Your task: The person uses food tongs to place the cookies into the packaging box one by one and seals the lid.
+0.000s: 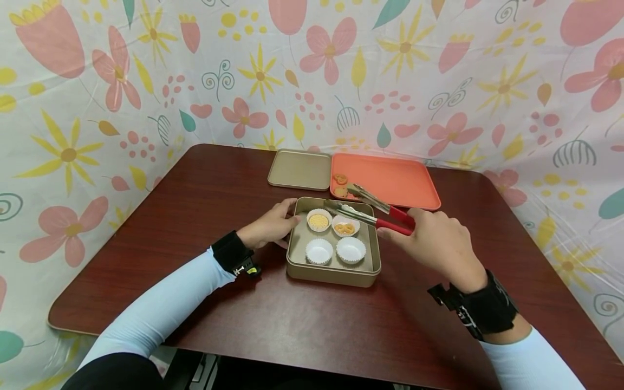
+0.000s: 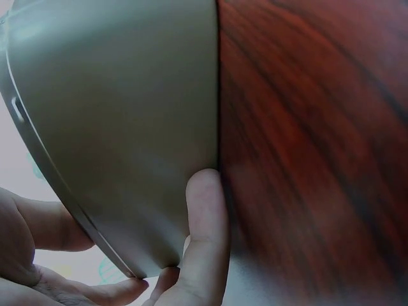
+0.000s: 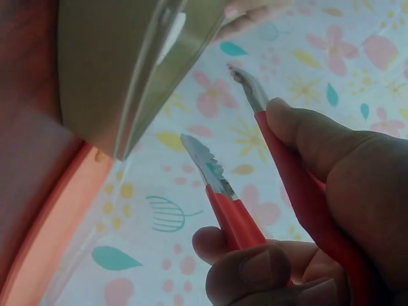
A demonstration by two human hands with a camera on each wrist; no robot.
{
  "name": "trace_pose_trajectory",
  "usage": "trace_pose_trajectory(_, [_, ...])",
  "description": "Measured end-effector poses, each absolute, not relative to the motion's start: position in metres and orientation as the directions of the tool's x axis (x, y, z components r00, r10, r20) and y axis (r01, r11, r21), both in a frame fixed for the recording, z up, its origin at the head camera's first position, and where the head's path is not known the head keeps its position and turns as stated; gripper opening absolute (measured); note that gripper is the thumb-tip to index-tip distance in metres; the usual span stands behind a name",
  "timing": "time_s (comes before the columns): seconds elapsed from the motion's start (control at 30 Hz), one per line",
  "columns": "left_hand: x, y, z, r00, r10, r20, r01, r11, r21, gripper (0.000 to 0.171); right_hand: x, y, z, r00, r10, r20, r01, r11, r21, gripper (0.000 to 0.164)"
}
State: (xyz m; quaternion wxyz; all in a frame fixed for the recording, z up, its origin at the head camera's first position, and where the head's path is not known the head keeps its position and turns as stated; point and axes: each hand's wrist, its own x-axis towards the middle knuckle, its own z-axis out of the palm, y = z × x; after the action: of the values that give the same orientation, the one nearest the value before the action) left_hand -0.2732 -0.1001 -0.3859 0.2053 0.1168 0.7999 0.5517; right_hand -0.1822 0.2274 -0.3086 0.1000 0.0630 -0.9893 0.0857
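My left hand grips the left side of a gold rectangular tin, thumb near the rim and fingers against its wall. Inside stand white paper baking cups. The back-left cup holds a round yellow cookie; the back-right one holds pretzel-shaped cookies. Bare white insides show in the front-left cup and front-right cup. With my right hand I hold metal tongs with red handles, their arms spread apart, over the tin's back-right part. Nothing shows between the tong tips.
Behind the tin, an orange tray carries a pretzel-shaped cookie and a round cookie at its left end. A flat gold lid lies beside that tray. All rest on a dark wooden table against a flower-printed cloth.
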Motion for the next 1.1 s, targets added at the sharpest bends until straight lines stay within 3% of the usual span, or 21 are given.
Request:
trace_pose_trajectory(0.37, [-0.273,-0.101,-0.386,-0.886,0.418,-0.200,-0.037,0.367,0.930,0.062,-0.197,0.222,-0.291,-0.966,-0.074,0.249,-0.119,0.978,-0.173,0.078])
trace_pose_trajectory(1.1, [-0.272,-0.102,-0.385,-0.883,0.426,-0.197,-0.038,0.354,0.935,0.062,-0.241,0.216,-0.274,-0.969,-0.025,0.245,-0.077,0.976,-0.205,0.078])
